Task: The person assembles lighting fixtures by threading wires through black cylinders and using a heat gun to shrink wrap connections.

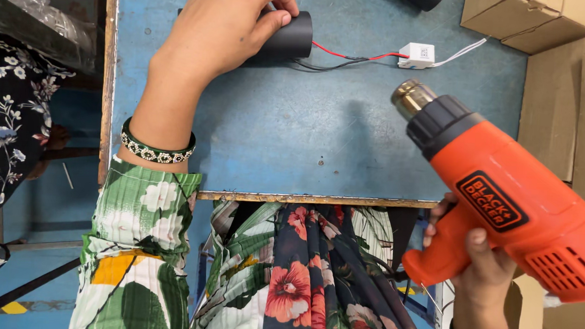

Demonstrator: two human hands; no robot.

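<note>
Holding the black cylinder [287, 35] down at the blue tabletop's [294, 138] 12 o'clock, left hand [219, 30] clenched on it, right hand [481, 261] gripping the orange heat gun [504, 195] at 4 o'clock, nozzle apparently needing aim at the wires [341, 57].

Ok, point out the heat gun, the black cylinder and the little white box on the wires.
heat gun [504, 195]: head view, on its orange body.
black cylinder [292, 34]: head view, on its side wall.
white box [416, 55]: head view, on its top face.
</note>
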